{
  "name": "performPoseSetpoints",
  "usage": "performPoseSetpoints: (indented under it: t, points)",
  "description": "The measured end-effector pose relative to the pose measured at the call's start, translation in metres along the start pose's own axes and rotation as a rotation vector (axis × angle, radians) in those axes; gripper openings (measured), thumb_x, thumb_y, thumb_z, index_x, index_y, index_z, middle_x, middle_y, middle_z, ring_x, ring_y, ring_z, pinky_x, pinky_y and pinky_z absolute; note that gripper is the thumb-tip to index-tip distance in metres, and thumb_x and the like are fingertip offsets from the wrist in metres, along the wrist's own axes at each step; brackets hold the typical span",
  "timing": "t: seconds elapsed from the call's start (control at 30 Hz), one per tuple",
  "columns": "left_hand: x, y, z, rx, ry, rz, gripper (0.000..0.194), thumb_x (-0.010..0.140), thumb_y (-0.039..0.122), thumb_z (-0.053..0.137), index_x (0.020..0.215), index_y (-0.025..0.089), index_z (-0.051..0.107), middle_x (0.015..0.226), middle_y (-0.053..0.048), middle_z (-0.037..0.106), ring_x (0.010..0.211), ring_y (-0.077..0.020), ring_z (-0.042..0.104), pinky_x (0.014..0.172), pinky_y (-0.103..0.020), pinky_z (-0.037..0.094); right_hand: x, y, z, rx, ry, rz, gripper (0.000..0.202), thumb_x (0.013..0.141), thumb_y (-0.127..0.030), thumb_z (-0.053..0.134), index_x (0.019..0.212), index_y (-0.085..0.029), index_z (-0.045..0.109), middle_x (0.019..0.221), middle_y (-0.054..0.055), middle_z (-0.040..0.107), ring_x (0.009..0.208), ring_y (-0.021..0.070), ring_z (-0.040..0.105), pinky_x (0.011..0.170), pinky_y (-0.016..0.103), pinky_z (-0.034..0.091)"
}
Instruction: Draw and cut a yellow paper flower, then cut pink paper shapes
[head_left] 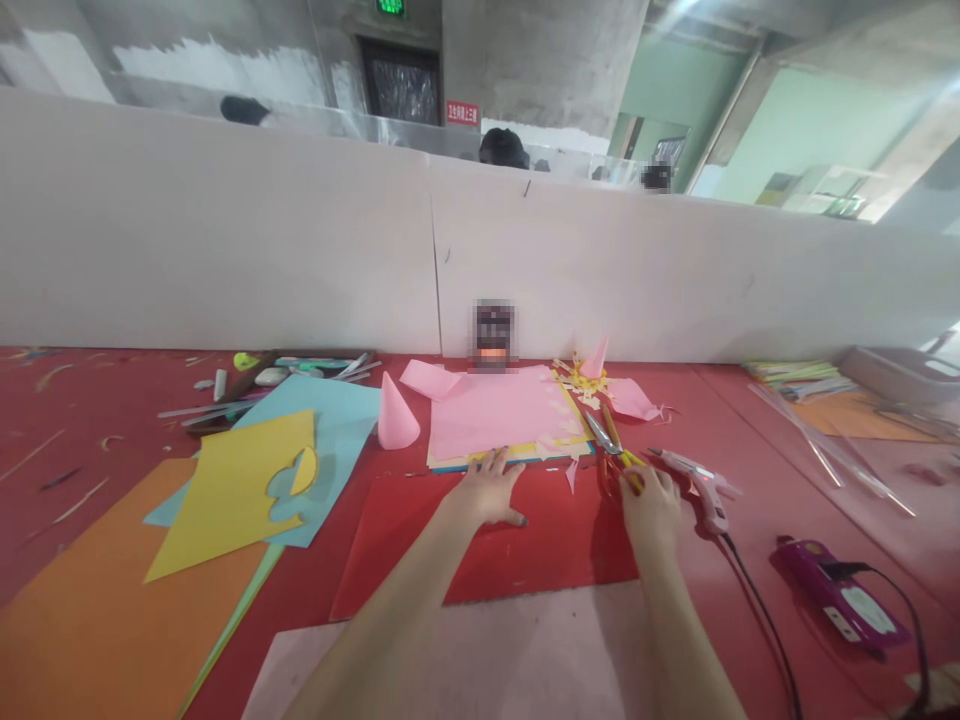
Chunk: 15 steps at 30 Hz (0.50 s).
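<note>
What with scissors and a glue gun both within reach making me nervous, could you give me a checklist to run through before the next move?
1. Left hand away from the scissors' blades: ok, its spread fingers are at the near edge of the paper stack.
2. Right hand at the yellow handles, not the blades: ok.
3. Glue gun well away from the right hand: not ok, its nozzle end lies close beside it.
4. Glue gun cool: cannot tell, heat does not show.
5. Pink sheet free of scraps: not ok, small bits lie along its right side.
6. Larger pink cone upright: ok.
</note>
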<state>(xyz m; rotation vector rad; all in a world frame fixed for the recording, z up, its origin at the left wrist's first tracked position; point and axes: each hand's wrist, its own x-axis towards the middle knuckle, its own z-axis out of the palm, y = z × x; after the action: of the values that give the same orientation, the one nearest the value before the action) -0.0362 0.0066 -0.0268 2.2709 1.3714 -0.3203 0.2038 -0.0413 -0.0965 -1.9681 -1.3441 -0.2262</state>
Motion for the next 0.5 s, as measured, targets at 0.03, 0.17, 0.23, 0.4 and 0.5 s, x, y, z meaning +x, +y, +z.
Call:
performPoseSetpoints:
  t: [0.03,0.17,0.23,0.4,0.5]
  points:
    - [-0.001,-0.001,-0.002,-0.002,0.013,0.012,0.082,0.066,0.044,0.065,0.136,0.020,0.031,0.148,-0.015,0.011,0.135,-0.0320,0.010,0.105,-0.053,0.013,0.000,-0.007,-0.001,-0.011,0.012,-0.026,0.020,0.079,-0.027,0.042,0.080,-0.017,0.060,0.091,0.013,0.059,0.085,0.0266,0.050,0.075,0.038,0.037]
    - [-0.003,-0.009,-0.010,-0.015,0.108,0.042,0.054,0.079,0.041,0.051,0.129,0.021,0.043,0.144,-0.013,0.030,0.132,-0.0266,0.026,0.106,-0.047,0.019,0.005,-0.051,-0.001,0.165,-0.075,-0.148,0.018,0.080,-0.021,0.042,0.082,-0.018,0.060,0.091,0.010,0.059,0.088,0.0234,0.052,0.080,0.036,0.038]
    - [-0.003,-0.015,-0.013,-0.016,0.146,0.019,0.051,0.082,0.038,0.047,0.130,0.020,0.041,0.143,-0.014,0.030,0.132,-0.0270,0.026,0.105,-0.046,0.021,0.009,-0.076,0.003,0.269,-0.136,-0.204,0.017,0.079,-0.017,0.042,0.082,-0.019,0.059,0.089,0.008,0.059,0.086,0.0219,0.052,0.078,0.034,0.040]
    - [0.004,-0.032,-0.012,-0.016,0.253,-0.071,0.049,0.082,0.037,0.048,0.129,0.028,0.041,0.146,-0.009,0.025,0.135,-0.0299,0.016,0.104,-0.051,0.019,0.012,-0.121,0.027,0.414,-0.123,-0.341,0.023,0.080,-0.010,0.038,0.081,-0.019,0.059,0.091,0.007,0.060,0.090,0.0201,0.051,0.082,0.032,0.040]
    - [0.011,-0.040,-0.007,-0.006,0.342,-0.087,0.043,0.084,0.033,0.044,0.127,0.028,0.043,0.144,-0.007,0.030,0.134,-0.0269,0.020,0.104,-0.049,0.020,0.006,-0.126,0.043,0.456,-0.142,-0.363,0.025,0.079,-0.007,0.037,0.078,-0.019,0.059,0.087,0.006,0.061,0.087,0.0196,0.051,0.079,0.031,0.041]
